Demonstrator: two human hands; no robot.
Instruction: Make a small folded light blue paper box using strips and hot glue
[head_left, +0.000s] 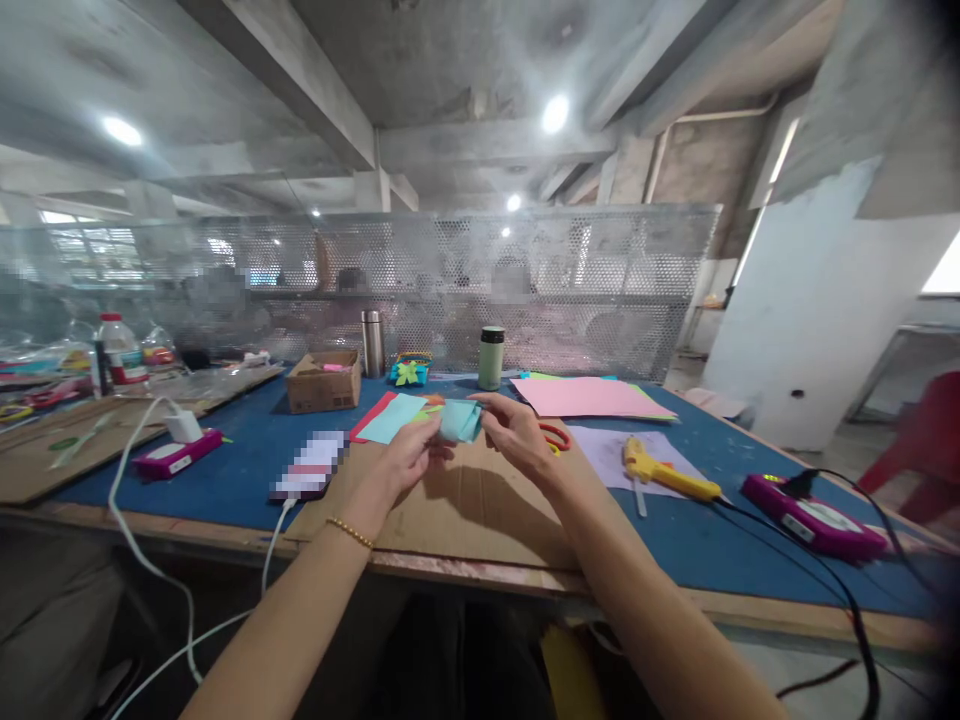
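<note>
A folded piece of light blue paper (459,421) is held up between both hands above a cardboard sheet (480,500). My left hand (411,452) grips its left side, fingers closed on it. At the paper's right edge, my right hand (514,432) pinches it between thumb and fingers. Behind my left hand lie a flat light blue sheet (391,418) and a red sheet (364,432). Red-handled scissors (556,437) rest just beyond my right hand, partly hidden by it.
A yellow glue gun (667,470) lies on purple paper (592,455) at right, near a magenta power strip (814,515). Pink paper (592,395), a green tumbler (491,358), a steel flask (373,343) and a cardboard box (324,380) stand behind. A phone (311,463) with a cable lies left.
</note>
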